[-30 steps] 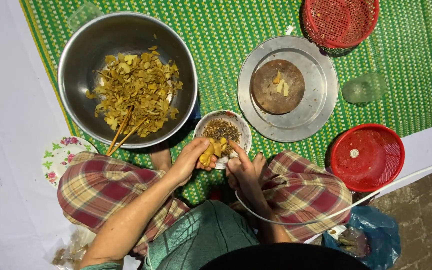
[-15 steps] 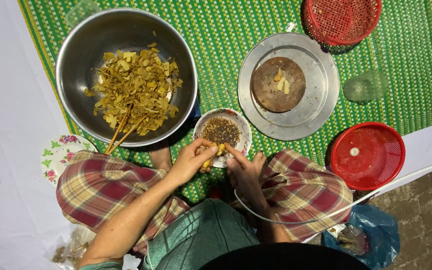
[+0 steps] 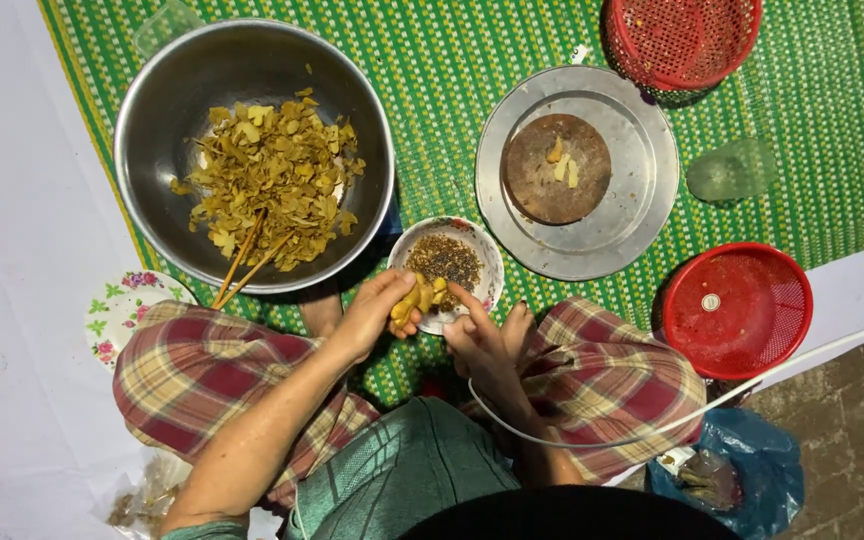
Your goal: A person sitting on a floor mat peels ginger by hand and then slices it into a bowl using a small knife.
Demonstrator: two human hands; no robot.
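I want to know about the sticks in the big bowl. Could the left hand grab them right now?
Probably yes. The chopsticks lean over the near rim of the bowl, close to the left hand, with nothing between, but that hand already holds a yellow piece.

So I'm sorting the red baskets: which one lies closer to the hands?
The lower red basket, beside the right knee; the other red basket sits at the mat's top edge.

Small bowl [image 3: 449,262] sits centre: big metal bowl [image 3: 252,150] to its left, metal tray [image 3: 577,172] to its right, both hands just below it.
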